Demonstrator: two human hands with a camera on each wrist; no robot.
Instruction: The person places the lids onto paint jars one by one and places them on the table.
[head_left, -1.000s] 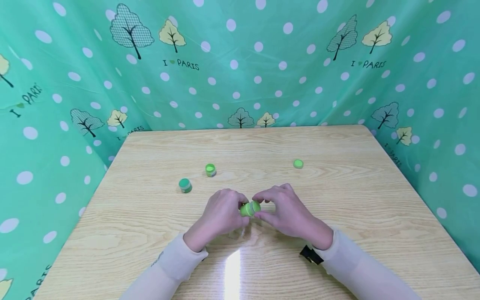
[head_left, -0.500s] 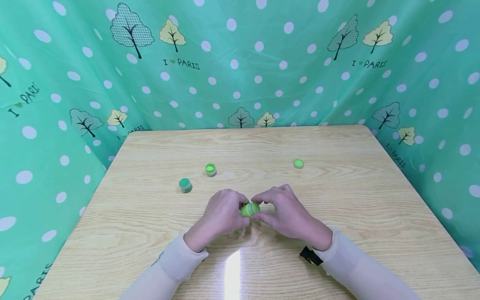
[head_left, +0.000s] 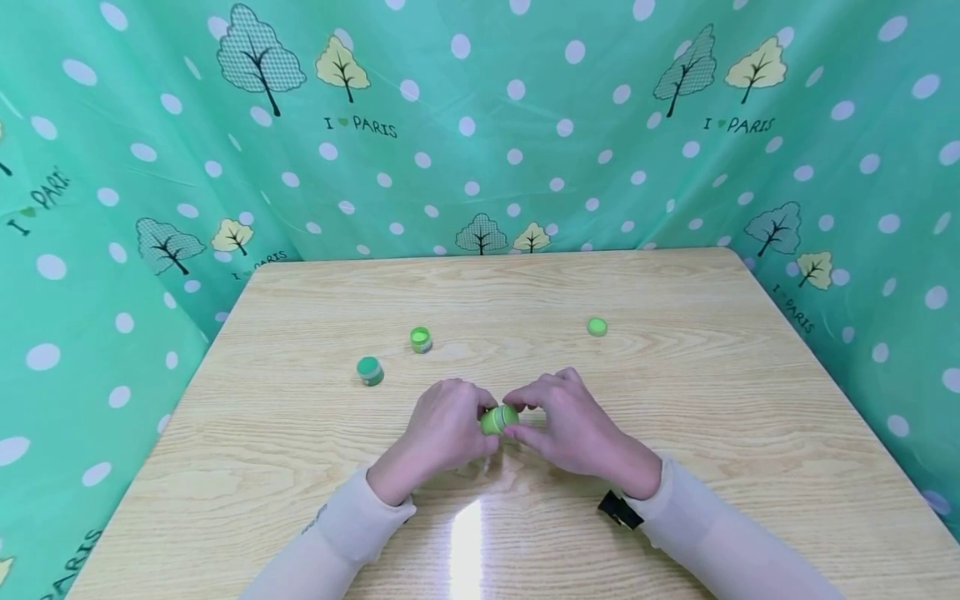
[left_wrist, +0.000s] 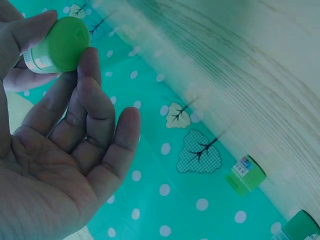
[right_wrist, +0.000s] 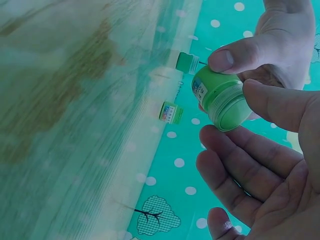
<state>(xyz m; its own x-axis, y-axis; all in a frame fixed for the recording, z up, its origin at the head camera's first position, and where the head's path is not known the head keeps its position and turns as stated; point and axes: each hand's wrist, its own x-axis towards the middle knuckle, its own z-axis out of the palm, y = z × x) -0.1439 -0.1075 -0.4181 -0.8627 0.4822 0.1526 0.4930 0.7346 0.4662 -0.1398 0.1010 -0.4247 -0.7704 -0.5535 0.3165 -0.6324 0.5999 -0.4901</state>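
A small light green jar (head_left: 492, 421) is held on its side above the table between the two hands. My left hand (head_left: 448, 423) grips its base between thumb and fingers; the left wrist view shows the rounded green bottom (left_wrist: 70, 44). At the other end, thumb and fingertips of my right hand (head_left: 572, 423) pinch the lid end. In the right wrist view that end (right_wrist: 234, 115) looks ribbed and translucent, with green behind it, and a printed label is on the jar's side.
On the wooden table (head_left: 300, 467) stand a light green jar (head_left: 421, 340) and a darker green jar (head_left: 370, 372) at the left. A round light green lid (head_left: 597, 327) lies at the back right. Polka-dotted green cloth (head_left: 517, 167) hangs around the table.
The jar and my right hand have shifted very slightly left. Both hands keep their hold on the jar.
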